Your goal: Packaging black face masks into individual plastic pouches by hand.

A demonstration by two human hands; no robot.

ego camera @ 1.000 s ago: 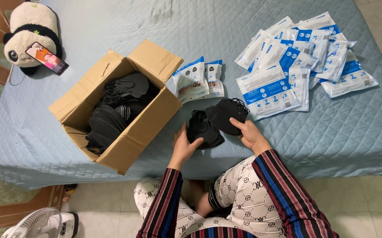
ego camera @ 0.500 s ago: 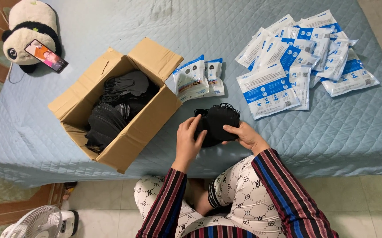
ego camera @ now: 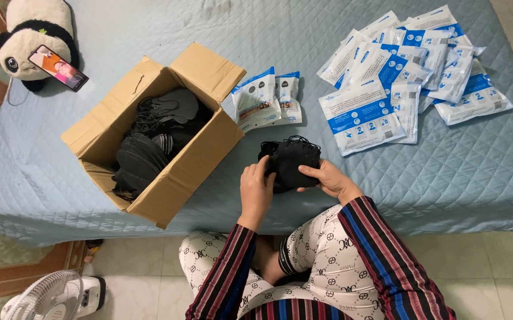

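We're looking down at a bed with a blue quilted cover. Far left, a panda plush is propping up a phone. Next over, an open cardboard box is sitting at an angle, half full of loose black masks. Just right of it, two sealed mask packets are lying flat.

At the near edge we're holding a stack of black masks between both hands: left hand is cupping its left side, right hand is gripping the right side with the thumb on top (both closed on the stack, neither free). Far right, a pile of white-and-blue packets is spreading out.

Handling: likely very light, soft and floppy, with ear loops that snag. We'd be pinching across the folded bodies, not the loops.

Versus a second ago: the stack has been squared up into one tighter bundle, and the left hand has moved up onto it.
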